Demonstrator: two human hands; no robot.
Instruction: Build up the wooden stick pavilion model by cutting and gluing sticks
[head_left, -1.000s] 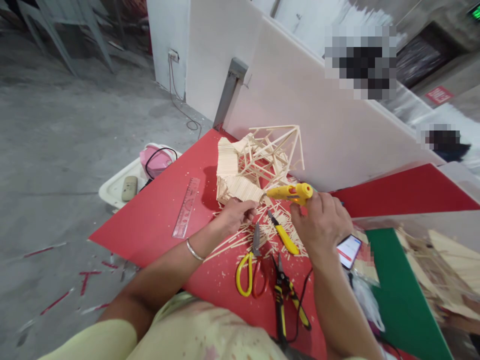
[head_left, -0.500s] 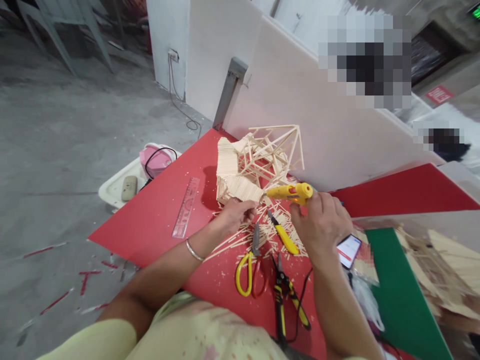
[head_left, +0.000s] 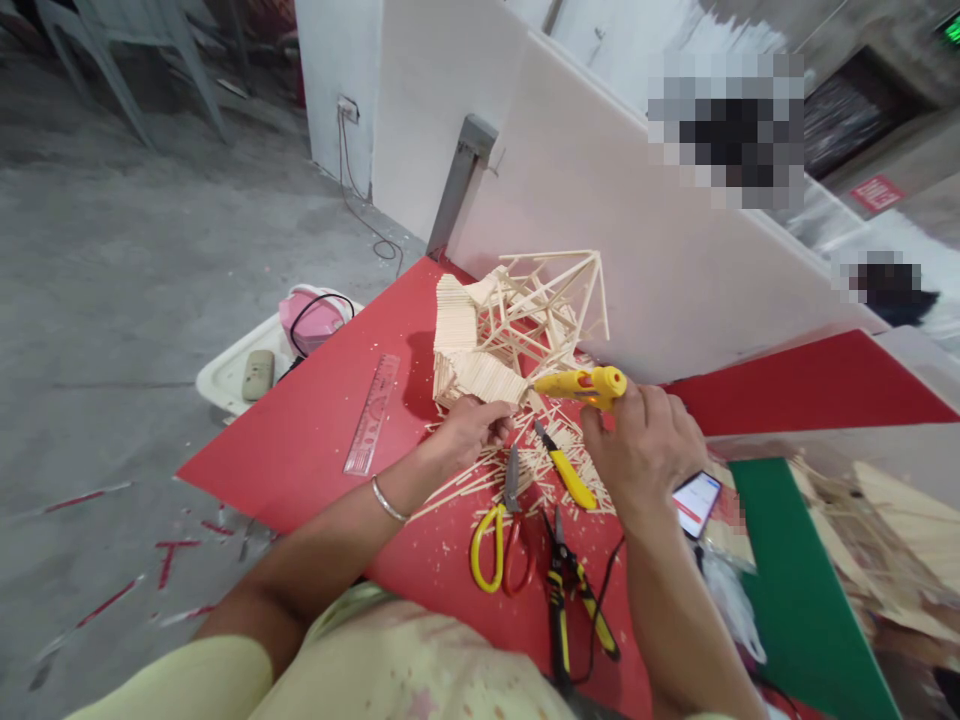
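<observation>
My right hand [head_left: 649, 440] is closed around a yellow glue gun [head_left: 577, 384]. The gun points left, and its nozzle is at the edge of a model of thin wooden sticks [head_left: 480, 375]. Tightly packed sticks form the model's curved walls; an open frame of sticks rises at its back right. Just below the nozzle, my left hand [head_left: 480, 425] has its fingers pinched together by the model's front edge. What lies between those fingertips is hidden. Loose cut sticks [head_left: 536, 465] are scattered below, with a yellow utility knife [head_left: 571, 475] lying on them.
Scissors [head_left: 502, 545] and black-yellow cutting pliers [head_left: 562, 590] lie on the red tabletop [head_left: 300, 450] near me. A clear ruler [head_left: 371, 415] is at left, a phone [head_left: 697, 502] by my right wrist. A white partition [head_left: 600, 220] stands behind. Other people are beyond it.
My hands, the glue gun and the stick model look the same as before. Beyond the partition, a person's head has shifted slightly.
</observation>
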